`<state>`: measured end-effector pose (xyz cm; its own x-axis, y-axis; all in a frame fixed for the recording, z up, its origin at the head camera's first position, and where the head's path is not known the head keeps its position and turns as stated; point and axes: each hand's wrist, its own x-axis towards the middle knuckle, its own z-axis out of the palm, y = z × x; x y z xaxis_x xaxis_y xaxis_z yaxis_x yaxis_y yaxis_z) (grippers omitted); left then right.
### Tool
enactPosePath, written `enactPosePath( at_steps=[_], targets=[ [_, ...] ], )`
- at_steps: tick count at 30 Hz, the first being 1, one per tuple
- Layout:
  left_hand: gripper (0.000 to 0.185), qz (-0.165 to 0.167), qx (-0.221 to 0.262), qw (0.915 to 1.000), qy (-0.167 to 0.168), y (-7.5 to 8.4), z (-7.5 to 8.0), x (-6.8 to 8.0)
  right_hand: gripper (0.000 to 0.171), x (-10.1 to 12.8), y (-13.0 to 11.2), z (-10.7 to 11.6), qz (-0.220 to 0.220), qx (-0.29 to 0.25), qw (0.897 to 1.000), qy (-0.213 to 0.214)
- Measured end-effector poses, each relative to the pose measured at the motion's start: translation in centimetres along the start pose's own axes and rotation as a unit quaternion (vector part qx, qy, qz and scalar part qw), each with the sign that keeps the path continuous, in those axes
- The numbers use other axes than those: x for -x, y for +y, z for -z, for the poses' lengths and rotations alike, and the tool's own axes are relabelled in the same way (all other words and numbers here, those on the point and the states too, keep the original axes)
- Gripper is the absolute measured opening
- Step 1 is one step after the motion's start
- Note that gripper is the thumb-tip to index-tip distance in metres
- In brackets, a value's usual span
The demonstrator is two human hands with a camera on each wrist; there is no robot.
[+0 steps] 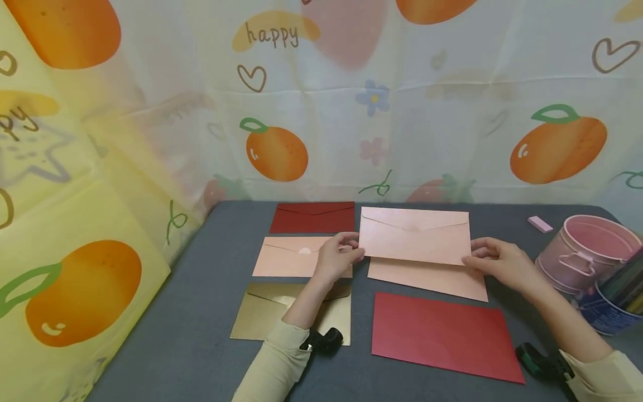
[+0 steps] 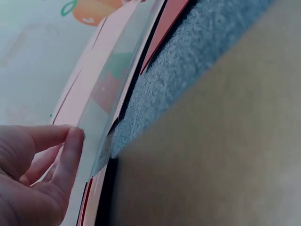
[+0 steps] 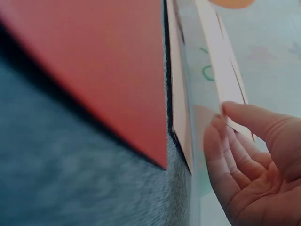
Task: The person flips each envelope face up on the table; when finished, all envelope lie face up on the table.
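Note:
A pale pink envelope [image 1: 414,240] is held up above the table, its flap side facing me. My left hand [image 1: 335,258] pinches its left edge between thumb and fingers. At the lower right corner, my right hand [image 1: 504,265] pinches it the same way; the right wrist view shows thumb and fingertips on the envelope [image 3: 228,75]. Beneath it, partly covered, lies another pink envelope [image 1: 427,279]. A large red envelope [image 1: 444,335] lies nearer me. Left of these are a dark red envelope [image 1: 312,219], a pink one [image 1: 281,261] with a round seal, and a gold envelope [image 1: 245,321], partly behind my left arm.
On the right of the grey table [image 1: 171,329] stand a pink bucket [image 1: 562,268] and a blue container [image 1: 605,312] with dark items in it. A small pink block [image 1: 540,224] lies behind them. A fruit-print curtain [image 1: 321,111] hangs along the far edge.

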<state>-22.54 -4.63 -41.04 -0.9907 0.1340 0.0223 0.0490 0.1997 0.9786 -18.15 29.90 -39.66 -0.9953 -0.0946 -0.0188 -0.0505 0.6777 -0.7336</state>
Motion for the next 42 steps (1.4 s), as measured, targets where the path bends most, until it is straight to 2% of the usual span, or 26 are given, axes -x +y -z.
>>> enactPosePath(
  at_steps=[4, 8, 11, 15, 21, 28, 32, 42],
  targets=[
    [0.04, 0.004, 0.036, 0.9986, 0.037, 0.1, -0.4, -0.4, 0.061, -1.2, 0.1, 0.1, -0.01, -0.074, 0.997, -0.013],
    [0.033, 0.01, 0.016, 0.9981, 0.059, 0.1, -0.9, -0.7, 0.066, -2.5, 0.4, 0.1, -0.034, -0.13, 0.99, -0.03],
    [0.031, 0.021, 0.001, 0.9981, 0.058, 0.2, -1.3, -1.1, 0.07, -3.2, 0.7, 0.2, -0.056, -0.161, 0.985, -0.039],
    [0.035, 0.04, 0.01, 0.9983, 0.042, 0.4, -1.7, -1.5, 0.071, -4.0, 0.8, 0.2, -0.072, -0.19, 0.978, -0.046],
    [0.039, 0.073, 0.042, 0.9958, 0.036, 0.9, -2.2, -2.1, 0.069, -4.9, 0.7, 0.1, -0.08, -0.189, 0.978, -0.039],
    [0.041, 0.094, 0.089, 0.9914, 0.021, 1.2, -2.8, -2.4, 0.063, -5.7, 0.7, -0.3, -0.086, -0.179, 0.98, -0.024],
    [0.043, 0.096, 0.1, 0.9903, 0.006, 1.1, -3.0, -2.3, 0.062, -5.9, 0.8, -0.4, -0.092, -0.155, 0.984, -0.019],
    [0.046, 0.091, 0.097, 0.991, -0.02, 1.1, -3.3, -2.5, 0.062, -6.0, 0.6, -0.5, -0.099, -0.144, 0.985, -0.015]
  ],
)
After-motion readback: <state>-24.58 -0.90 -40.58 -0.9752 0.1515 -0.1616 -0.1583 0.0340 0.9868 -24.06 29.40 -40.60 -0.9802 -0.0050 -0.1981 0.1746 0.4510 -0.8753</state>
